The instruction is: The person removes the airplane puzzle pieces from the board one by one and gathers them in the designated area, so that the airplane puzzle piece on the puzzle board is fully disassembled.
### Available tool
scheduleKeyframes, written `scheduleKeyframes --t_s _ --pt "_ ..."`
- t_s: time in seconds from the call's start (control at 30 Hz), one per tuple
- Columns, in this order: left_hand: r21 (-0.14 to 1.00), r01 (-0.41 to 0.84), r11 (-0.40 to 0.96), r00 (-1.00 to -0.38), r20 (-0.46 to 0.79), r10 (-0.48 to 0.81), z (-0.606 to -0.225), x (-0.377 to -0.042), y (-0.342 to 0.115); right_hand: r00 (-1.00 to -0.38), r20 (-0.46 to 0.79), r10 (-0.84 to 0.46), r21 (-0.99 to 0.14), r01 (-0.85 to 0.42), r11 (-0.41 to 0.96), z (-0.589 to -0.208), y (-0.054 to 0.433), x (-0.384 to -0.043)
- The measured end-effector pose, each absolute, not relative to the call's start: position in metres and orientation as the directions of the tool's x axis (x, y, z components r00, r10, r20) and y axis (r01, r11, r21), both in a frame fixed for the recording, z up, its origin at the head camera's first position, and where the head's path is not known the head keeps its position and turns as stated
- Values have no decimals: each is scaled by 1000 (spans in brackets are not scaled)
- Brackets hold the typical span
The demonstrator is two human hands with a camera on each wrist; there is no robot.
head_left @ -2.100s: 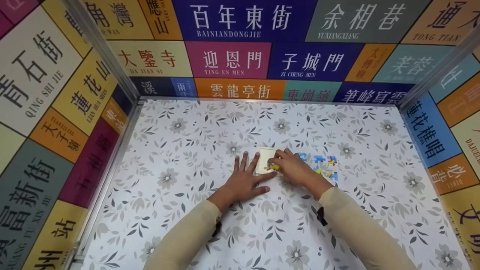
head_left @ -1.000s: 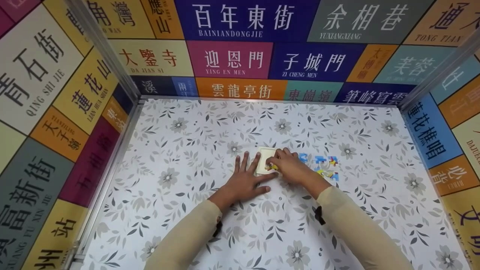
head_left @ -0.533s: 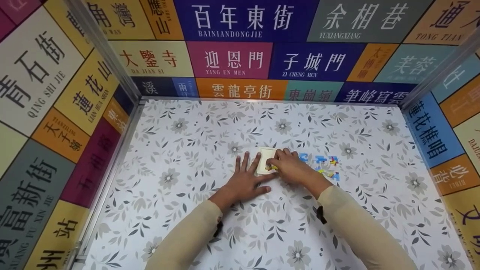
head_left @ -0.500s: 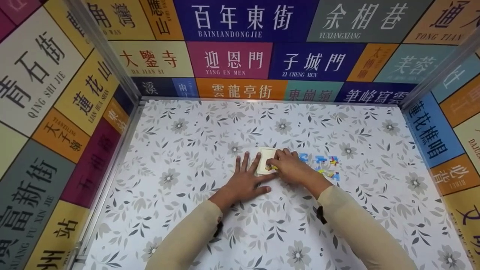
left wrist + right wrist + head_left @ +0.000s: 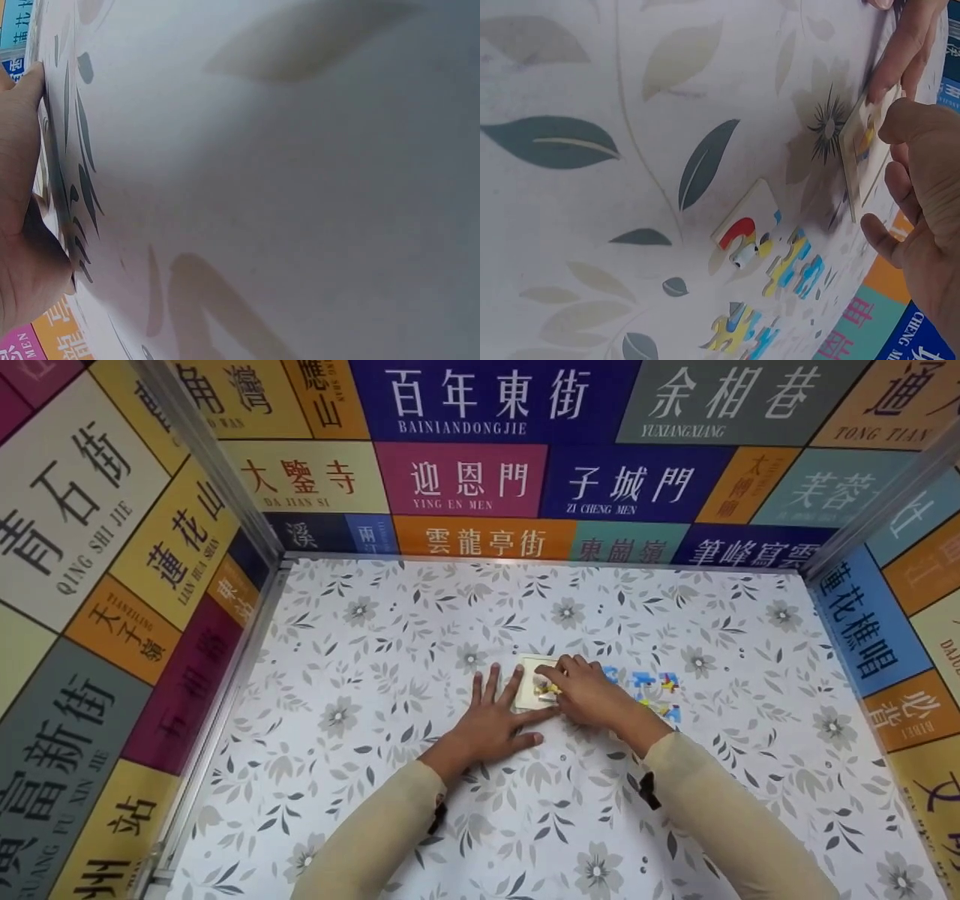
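In the head view my left hand lies flat with spread fingers beside a cream puzzle tray, one finger along its near edge. My right hand is over the tray's right side. A puzzle piece with yellow on it lies in the tray by the right fingertips. From the right wrist view, the right fingers are loosely bent beside the tray, the nearest fingertip close to the piece; none is seen pinched. The left wrist view has only part of the left hand at its edge.
Several loose puzzle pieces in blue, yellow and red, one of them a blue piece, lie right of the right hand. A pale piece with a red curve lies nearer the wrist. The floral table is enclosed by sign-covered panels.
My right hand has shifted slightly right and its fingers have loosened, uncovering more of the piece in the tray. My left hand stays in place.
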State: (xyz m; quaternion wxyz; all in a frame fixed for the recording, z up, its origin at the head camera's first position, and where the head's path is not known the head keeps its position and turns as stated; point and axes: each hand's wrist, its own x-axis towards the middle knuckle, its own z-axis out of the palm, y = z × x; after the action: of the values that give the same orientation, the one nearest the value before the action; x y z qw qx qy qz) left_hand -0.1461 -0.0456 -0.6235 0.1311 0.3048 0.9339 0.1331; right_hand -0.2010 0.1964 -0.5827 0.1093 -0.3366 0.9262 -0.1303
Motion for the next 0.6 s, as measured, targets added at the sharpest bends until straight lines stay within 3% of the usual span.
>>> scheduleKeyframes --t_s 0.2,0.6 --pt "318 532 785 -781 -173 600 -625 -147 -44 -753 -84 -652 -366 -585 723 -577 212 -196" --pt "346 521 780 -785 -164 597 -630 -147 -45 -728 100 -679 -362 -662 656 -578 261 -172"
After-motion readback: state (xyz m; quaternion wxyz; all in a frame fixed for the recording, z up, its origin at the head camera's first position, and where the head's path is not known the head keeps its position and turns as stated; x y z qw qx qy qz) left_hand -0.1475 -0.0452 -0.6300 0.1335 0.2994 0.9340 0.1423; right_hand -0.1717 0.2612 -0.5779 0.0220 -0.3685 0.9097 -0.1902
